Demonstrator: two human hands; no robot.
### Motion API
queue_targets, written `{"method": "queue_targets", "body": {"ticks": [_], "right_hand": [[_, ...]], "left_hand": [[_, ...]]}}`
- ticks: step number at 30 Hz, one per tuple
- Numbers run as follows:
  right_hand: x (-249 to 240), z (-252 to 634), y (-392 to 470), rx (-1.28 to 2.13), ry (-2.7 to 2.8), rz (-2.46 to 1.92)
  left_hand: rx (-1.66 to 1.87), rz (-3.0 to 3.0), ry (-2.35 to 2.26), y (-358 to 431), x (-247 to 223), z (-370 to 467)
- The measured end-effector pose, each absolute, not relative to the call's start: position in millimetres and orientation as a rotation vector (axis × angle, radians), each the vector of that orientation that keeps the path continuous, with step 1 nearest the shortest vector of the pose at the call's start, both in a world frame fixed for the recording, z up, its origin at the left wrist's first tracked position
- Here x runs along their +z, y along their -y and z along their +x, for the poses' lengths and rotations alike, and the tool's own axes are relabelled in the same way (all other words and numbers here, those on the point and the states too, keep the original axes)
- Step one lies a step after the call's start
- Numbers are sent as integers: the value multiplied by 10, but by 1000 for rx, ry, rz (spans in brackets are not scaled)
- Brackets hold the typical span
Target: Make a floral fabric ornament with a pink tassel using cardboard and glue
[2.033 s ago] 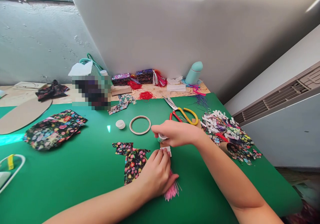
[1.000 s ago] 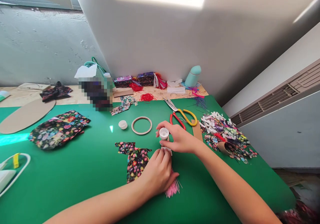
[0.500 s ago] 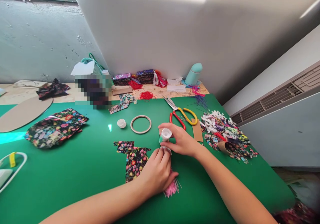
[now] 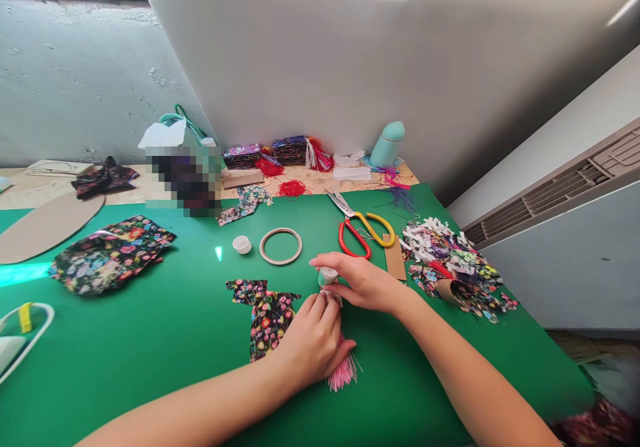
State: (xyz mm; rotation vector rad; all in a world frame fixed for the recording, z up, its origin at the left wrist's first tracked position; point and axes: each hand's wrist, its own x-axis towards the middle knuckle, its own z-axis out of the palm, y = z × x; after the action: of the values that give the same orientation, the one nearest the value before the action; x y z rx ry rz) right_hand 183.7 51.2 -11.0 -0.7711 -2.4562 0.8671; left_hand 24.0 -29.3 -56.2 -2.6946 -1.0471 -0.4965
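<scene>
My left hand (image 4: 315, 340) is closed, its fingers bent over a bundle of pink strands, a tassel (image 4: 344, 372) whose cut ends fan out below the palm. At its fingertips a small white piece (image 4: 338, 298) shows in part. Just above, my right hand (image 4: 367, 282) is closed around a small white and green bottle (image 4: 329, 276), the thumb below and the fingers over its top. What the bottle's lower end touches is hidden. Left of my left hand lies a cut piece of black floral fabric (image 4: 270, 317), partly under the wrist.
Beyond my hands lie a roll of tape (image 4: 281, 262), a small white cap (image 4: 242, 244) and red-and-yellow-handled scissors (image 4: 367, 227). A heap of fabric scraps (image 4: 450, 267) is at right, folded floral fabric (image 4: 113, 257) at left. A turquoise bottle (image 4: 388, 144) stands by the wall.
My right fingers have moved over the bottle's top, which showed more before. My left hand keeps its place. The whole view has shifted very slightly.
</scene>
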Motion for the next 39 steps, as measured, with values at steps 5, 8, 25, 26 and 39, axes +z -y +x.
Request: {"method": "queue_targets", "body": {"ticks": [5, 8, 25, 26, 39], "right_hand": [[-35, 1887, -508, 975, 2504, -767], [-65, 1910, -509, 985, 2506, -775], [-98, 1905, -538, 1050, 2422, -760], [-116, 1891, -536, 1048, 2416, -761], [-95, 1910, -526, 1076, 2399, -770]], "left_hand": [[-513, -2693, 1038, 300, -566, 245], [-490, -2698, 1038, 302, -551, 250], [-392, -2751, 1092, 312, -465, 250], [-383, -2747, 1089, 315, -471, 251], [-291, -2768, 1145, 322, -411, 250]]}}
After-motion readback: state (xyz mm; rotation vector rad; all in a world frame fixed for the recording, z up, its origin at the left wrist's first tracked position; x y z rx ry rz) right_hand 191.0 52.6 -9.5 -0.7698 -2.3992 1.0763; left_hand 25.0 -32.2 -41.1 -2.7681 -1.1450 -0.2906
